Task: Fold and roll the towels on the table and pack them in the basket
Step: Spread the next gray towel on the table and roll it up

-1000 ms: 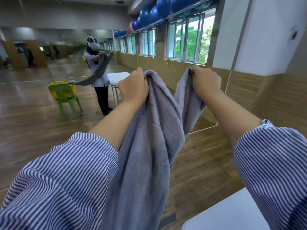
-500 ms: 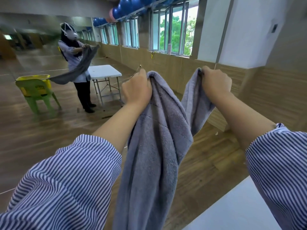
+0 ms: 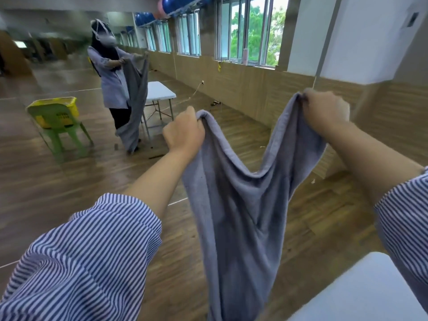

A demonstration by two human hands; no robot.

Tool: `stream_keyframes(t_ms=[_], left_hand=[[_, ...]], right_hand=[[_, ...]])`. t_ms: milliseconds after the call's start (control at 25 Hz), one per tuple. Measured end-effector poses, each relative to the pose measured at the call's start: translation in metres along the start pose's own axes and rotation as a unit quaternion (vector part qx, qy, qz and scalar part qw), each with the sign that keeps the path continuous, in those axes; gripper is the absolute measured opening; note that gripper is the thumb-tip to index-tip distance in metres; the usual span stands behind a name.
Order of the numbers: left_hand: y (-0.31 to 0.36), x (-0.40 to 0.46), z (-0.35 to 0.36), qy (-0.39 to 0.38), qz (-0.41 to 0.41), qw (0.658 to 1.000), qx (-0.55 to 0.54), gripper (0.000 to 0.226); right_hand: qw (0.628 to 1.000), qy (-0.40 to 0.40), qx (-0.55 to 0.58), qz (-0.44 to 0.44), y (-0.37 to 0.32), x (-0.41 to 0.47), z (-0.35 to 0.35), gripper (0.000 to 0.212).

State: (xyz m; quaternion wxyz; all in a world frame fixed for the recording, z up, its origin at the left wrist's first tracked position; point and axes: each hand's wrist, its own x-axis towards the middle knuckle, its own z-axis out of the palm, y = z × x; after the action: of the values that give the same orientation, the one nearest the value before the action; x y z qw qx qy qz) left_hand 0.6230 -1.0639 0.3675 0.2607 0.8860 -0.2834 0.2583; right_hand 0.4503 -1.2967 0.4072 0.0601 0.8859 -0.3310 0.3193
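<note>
Fingers curled tight on the upper edge of the grey towel: left hand at ten o'clock, right hand at two o'clock, well apart. Edge sagging between, cloth hanging toward six o'clock. Corner of white table at five o'clock. Yellow basket reflected at nine o'clock, on a green chair.

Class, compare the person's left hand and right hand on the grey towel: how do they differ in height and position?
The right hand is held higher than the left hand. The left hand sits near the middle of the view, the right hand well off to the right, so the towel sags in a deep dip between them. Both are curled round the towel's top edge, gripping it in the air.
</note>
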Motion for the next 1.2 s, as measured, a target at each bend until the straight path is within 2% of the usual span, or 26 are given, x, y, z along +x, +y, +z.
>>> stream_keyframes(t_ms=[80, 280, 400, 480, 600, 720, 840, 1000, 1080, 1200], left_hand=[[-0.011, -0.009, 0.018, -0.017, -0.016, 1.000, -0.003, 0.013], [-0.043, -0.017, 0.050, -0.033, -0.078, 0.996, -0.016, 0.010], [-0.050, -0.023, 0.063, -0.004, -0.061, 0.997, -0.041, 0.010], [-0.059, -0.027, 0.074, -0.001, -0.050, 0.998, -0.040, 0.013], [-0.086, -0.030, 0.090, 0.013, -0.139, 0.987, -0.082, 0.020], [-0.106, -0.037, 0.102, 0.020, -0.212, 0.970, -0.116, 0.020], [-0.096, -0.040, 0.110, -0.004, -0.187, 0.973, -0.133, 0.019], [-0.073, -0.021, 0.108, 0.031, -0.110, 0.979, -0.170, 0.018], [-0.057, -0.015, 0.097, 0.040, -0.074, 0.979, -0.186, 0.014], [-0.032, -0.039, 0.088, 0.013, -0.053, 0.971, -0.233, 0.006]], right_hand=[[0.999, -0.026, -0.020, -0.016, 0.008, -0.007, 0.018, 0.021], [0.995, -0.093, -0.014, 0.012, 0.023, -0.015, 0.049, 0.026], [0.990, -0.130, 0.040, 0.029, 0.027, -0.015, 0.069, 0.024], [0.985, -0.163, 0.039, 0.048, 0.038, -0.010, 0.088, 0.022], [0.963, -0.229, -0.010, 0.143, 0.067, -0.001, 0.112, 0.029], [0.933, -0.246, 0.039, 0.259, 0.097, 0.000, 0.131, 0.028], [0.933, -0.212, 0.069, 0.282, 0.111, 0.007, 0.142, 0.028], [0.955, -0.045, 0.141, 0.256, 0.127, 0.050, 0.104, 0.033], [0.964, 0.012, 0.148, 0.223, 0.137, 0.064, 0.072, 0.035], [0.967, 0.034, 0.159, 0.198, 0.165, 0.044, 0.048, 0.035]])
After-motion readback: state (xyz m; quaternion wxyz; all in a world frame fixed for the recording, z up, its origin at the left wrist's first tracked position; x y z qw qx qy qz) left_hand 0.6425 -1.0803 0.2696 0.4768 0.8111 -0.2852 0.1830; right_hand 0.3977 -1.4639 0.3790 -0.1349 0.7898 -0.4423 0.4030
